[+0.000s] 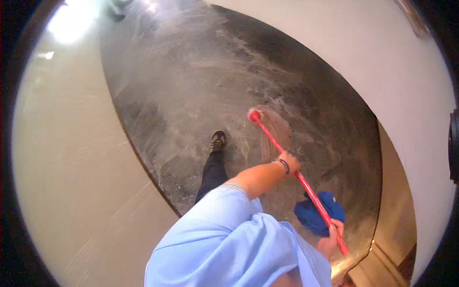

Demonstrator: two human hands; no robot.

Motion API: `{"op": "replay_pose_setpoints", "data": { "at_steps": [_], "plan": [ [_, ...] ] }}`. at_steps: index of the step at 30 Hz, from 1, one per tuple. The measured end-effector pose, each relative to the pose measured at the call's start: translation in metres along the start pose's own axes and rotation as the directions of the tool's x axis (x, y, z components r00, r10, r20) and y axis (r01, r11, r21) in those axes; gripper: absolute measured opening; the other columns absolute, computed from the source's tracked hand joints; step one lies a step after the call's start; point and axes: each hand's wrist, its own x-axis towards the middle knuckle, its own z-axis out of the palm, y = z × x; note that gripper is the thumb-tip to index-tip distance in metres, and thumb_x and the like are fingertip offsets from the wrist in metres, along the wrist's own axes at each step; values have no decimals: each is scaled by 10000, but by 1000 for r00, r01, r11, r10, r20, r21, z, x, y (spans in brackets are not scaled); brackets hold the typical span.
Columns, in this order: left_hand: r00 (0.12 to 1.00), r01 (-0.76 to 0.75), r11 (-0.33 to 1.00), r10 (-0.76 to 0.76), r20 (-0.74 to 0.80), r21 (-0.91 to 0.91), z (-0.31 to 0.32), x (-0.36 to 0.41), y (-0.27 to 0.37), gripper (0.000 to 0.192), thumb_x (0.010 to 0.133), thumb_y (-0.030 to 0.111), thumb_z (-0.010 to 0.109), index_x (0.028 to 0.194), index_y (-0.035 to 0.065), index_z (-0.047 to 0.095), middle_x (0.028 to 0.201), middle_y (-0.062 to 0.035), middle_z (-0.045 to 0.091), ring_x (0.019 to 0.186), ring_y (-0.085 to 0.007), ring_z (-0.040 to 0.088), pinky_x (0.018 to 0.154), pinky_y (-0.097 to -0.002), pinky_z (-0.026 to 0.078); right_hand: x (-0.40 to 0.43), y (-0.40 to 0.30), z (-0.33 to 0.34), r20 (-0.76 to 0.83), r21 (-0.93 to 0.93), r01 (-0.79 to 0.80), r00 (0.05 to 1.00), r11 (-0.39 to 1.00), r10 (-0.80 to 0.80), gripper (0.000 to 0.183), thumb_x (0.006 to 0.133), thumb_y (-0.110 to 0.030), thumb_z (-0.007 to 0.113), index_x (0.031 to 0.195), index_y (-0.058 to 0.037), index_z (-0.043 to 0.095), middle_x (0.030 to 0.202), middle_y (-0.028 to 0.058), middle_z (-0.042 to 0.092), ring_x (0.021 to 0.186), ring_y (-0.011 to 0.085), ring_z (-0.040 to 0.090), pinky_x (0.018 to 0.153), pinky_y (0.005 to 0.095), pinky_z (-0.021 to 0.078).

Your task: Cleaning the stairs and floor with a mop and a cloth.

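Observation:
A red mop handle (311,193) slants across the floor before me. Its red socket (254,116) stands at the far end, and pale mop strings (274,132) trail on the floor beside it. My left hand (289,163), with a dark bracelet at the wrist, is wrapped around the middle of the handle. Close to the handle's near end, my right hand (332,235) grips it too. Beneath the handle, just past my right hand, lies a bundled blue cloth item (321,213); the handle hides part of it.
The dark grey, streaked floor (200,89) runs between a beige wall (68,143) on the left and a white wall (358,53) on the right. My shoe (217,141) is planted left of the mop. A wooden step or threshold (369,267) shows at lower right.

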Motion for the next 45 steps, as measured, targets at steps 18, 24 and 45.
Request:
{"op": "replay_pose_setpoints", "data": {
  "at_steps": [18,24,45],
  "plan": [
    [390,764,355,-919,-52,-540,58,-328,-254,277,713,336,583,834,87,588,874,-154,592,854,-314,565,716,-404,456,19,-59,386,969,132,260,171,957,-180,222,661,-144,668,848,-57,584,830,70,547,781,167,525,717,274,411],
    [416,747,418,-901,-127,-517,109,-307,-200,242,734,299,534,847,99,608,903,-160,593,859,-309,566,724,-390,455,18,-44,324,975,218,330,-38,919,-217,218,643,-110,628,846,-53,574,799,93,543,742,207,531,677,290,419],
    [987,24,919,-85,-139,-395,119,35,186,378,655,407,636,935,158,589,935,-92,577,899,-304,537,745,-429,451,-5,-15,-195,418,-392,374,886,840,-200,203,685,-201,569,782,-25,545,724,58,518,700,165,479,680,272,356]
  ]
}}
